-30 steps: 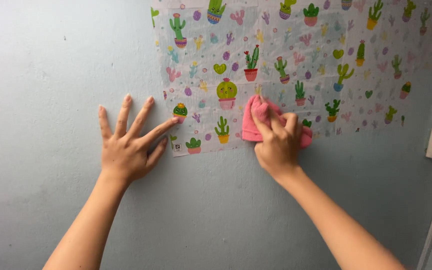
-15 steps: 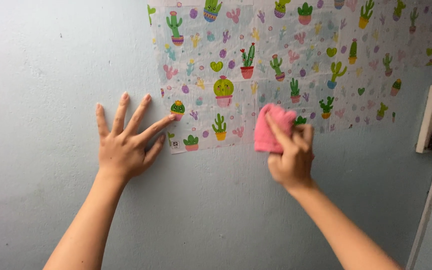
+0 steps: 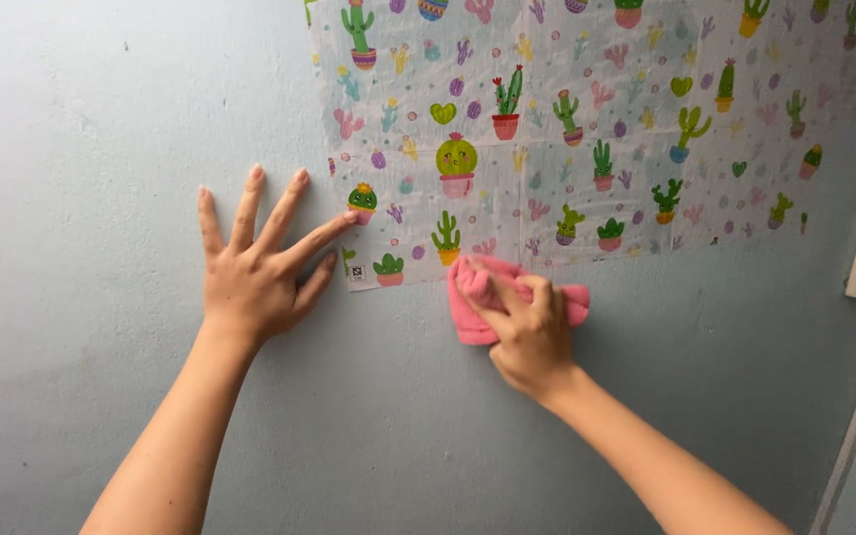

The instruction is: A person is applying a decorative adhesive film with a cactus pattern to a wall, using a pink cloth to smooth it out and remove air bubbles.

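Cloth [image 3: 473,297], pink, is clenched by the right hand [image 3: 527,332] against the wall [image 3: 101,149] below the sticker sheet [image 3: 587,129]; left hand [image 3: 255,267] is spread flat, grasping nothing, forefinger on the sheet's corner.

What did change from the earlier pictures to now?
The right hand slid the pink cloth down and left, from over the cactus sheet to its lower edge. It kept hold of the cloth. The left hand stayed flat on the wall, at the sheet's corner.
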